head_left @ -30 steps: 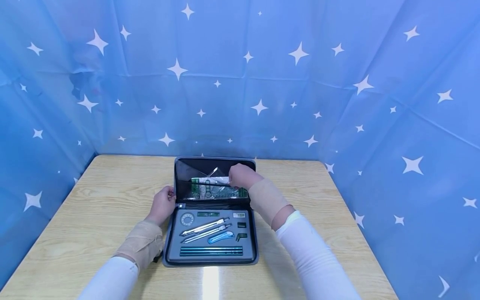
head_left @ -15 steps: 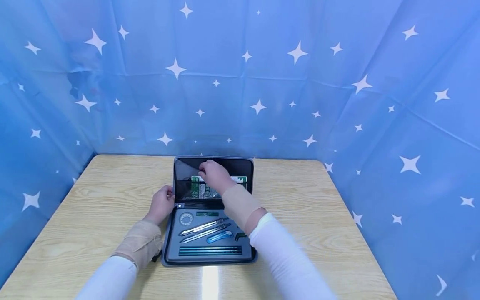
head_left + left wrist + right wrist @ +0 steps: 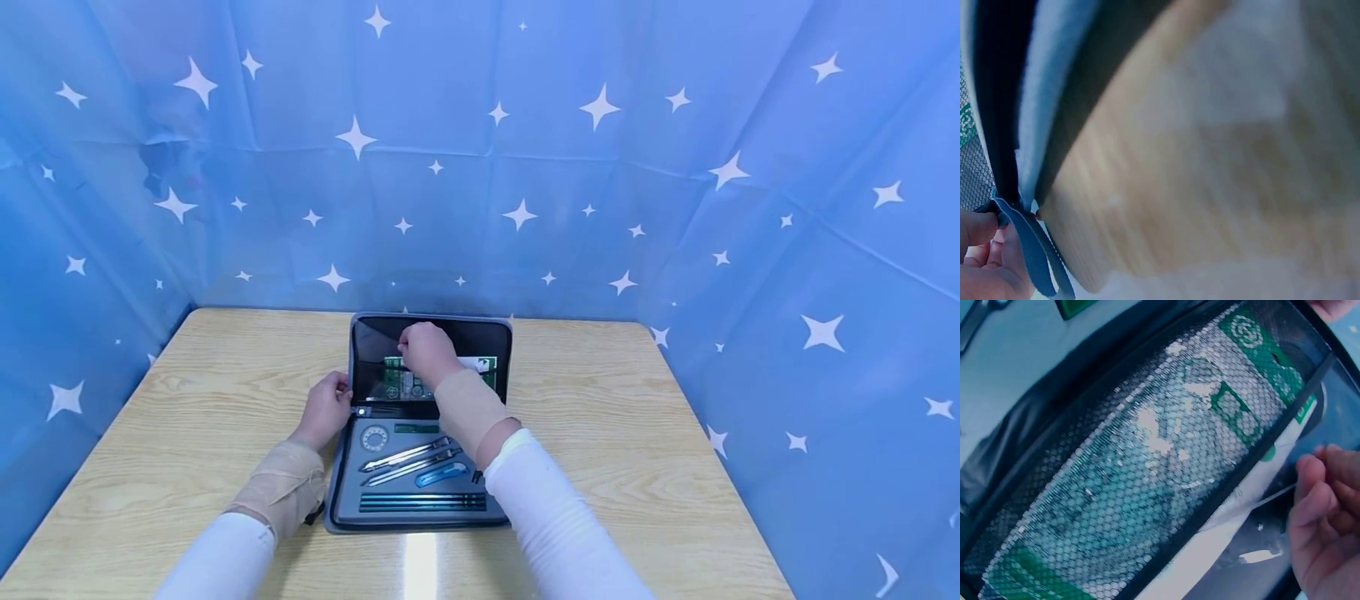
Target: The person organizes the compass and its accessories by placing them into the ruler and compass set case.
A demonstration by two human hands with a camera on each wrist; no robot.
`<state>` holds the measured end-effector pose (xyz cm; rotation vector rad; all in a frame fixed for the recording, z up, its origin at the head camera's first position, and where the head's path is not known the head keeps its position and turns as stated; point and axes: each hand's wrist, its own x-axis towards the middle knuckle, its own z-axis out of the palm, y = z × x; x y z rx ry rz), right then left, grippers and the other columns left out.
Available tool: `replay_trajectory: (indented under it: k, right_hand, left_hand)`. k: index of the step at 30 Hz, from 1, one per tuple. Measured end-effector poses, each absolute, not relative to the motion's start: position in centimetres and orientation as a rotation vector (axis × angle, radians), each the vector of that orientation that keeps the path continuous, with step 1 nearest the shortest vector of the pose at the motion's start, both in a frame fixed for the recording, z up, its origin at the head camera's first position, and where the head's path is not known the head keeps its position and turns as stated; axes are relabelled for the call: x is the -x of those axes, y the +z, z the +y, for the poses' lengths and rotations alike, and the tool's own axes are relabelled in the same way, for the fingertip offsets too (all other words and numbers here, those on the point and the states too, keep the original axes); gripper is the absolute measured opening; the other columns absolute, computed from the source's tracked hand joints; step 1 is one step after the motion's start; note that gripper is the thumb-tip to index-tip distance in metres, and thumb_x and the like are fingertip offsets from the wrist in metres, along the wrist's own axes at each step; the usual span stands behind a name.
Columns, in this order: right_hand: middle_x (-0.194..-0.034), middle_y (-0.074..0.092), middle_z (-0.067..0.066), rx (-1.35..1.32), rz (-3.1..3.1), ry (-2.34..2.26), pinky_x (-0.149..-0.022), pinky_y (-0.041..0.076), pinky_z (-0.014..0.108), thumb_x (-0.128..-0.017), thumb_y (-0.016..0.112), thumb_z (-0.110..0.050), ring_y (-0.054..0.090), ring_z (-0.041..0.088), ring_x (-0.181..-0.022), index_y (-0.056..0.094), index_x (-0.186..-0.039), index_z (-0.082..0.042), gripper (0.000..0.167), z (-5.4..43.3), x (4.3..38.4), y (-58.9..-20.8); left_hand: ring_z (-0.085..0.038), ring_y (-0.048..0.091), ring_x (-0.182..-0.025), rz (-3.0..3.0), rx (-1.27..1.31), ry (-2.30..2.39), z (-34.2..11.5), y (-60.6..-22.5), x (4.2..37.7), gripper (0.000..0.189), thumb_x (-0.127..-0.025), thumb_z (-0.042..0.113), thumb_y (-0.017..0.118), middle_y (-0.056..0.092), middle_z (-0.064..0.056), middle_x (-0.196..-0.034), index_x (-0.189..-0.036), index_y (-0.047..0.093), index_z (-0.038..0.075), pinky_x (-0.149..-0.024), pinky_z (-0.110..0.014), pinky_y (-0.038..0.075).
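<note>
A drawing-set case point(image 3: 347, 517) lies open on the table, its lid standing up at the back. At the lid's left edge, my left hand point(image 3: 328, 408) pinches the rim near the hinge. A loop of blue-grey strap point(image 3: 1029, 250) hangs beside those fingers in the left wrist view. My right hand point(image 3: 429, 352) is over the lid's mesh pocket point(image 3: 1116, 481), with thumb and fingers bunched at the corner of a clear plastic piece point(image 3: 1260, 503) above the pocket's top band. Green-and-white printed packaging point(image 3: 1260, 356) shows through the mesh; part is hidden behind my right hand.
The grey tray holds a round white dial point(image 3: 374, 438), two silver compasses point(image 3: 405, 455), a blue cutter knife point(image 3: 441, 475) and several dark green pencils point(image 3: 422, 502). My right forearm covers its right side. A star-patterned curtain point(image 3: 480, 183) stands behind the table point(image 3: 637, 467).
My right hand has moved left along the lid, from its right side to the middle, onto the clear corner that stuck up there. The left hand has stayed at the rim.
</note>
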<state>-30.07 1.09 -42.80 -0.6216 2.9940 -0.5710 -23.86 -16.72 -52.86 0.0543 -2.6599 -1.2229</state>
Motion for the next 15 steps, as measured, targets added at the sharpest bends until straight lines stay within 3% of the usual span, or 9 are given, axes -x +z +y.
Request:
replay_trajectory:
  k: [11, 15]
  right_hand:
    - [-0.103, 0.068, 0.0, 0.721, 3.032, -0.529, -0.085, 0.052, 0.027, -0.096, 0.055, -0.021, 0.063, 0.013, -0.098, 0.072, -0.104, -0.013, 0.02, 1.2, 29.9, -43.5]
    - [-0.104, 0.067, 0.0, 0.725, 3.033, -0.562, -0.086, 0.052, 0.027, -0.096, 0.055, -0.021, 0.062, 0.013, -0.099, 0.071, -0.105, -0.013, 0.021, 1.3, 29.8, -43.6]
  left_hand:
    - [-0.036, 0.06, -0.088, -2.693, -0.053, -1.255, -17.2, -52.5, 24.1, 0.017, -0.083, -0.005, 0.054, 0.062, -0.025, -0.095, -0.099, 0.056, -0.008, -0.08, -0.045, 0.049]
    - [-0.04, 0.059, -0.099, -2.702, -0.076, -1.348, -17.1, -51.5, 24.6, 0.029, -0.083, -0.003, 0.047, 0.06, -0.028, -0.106, -0.11, 0.054, -0.009, -0.088, -0.047, 0.047]
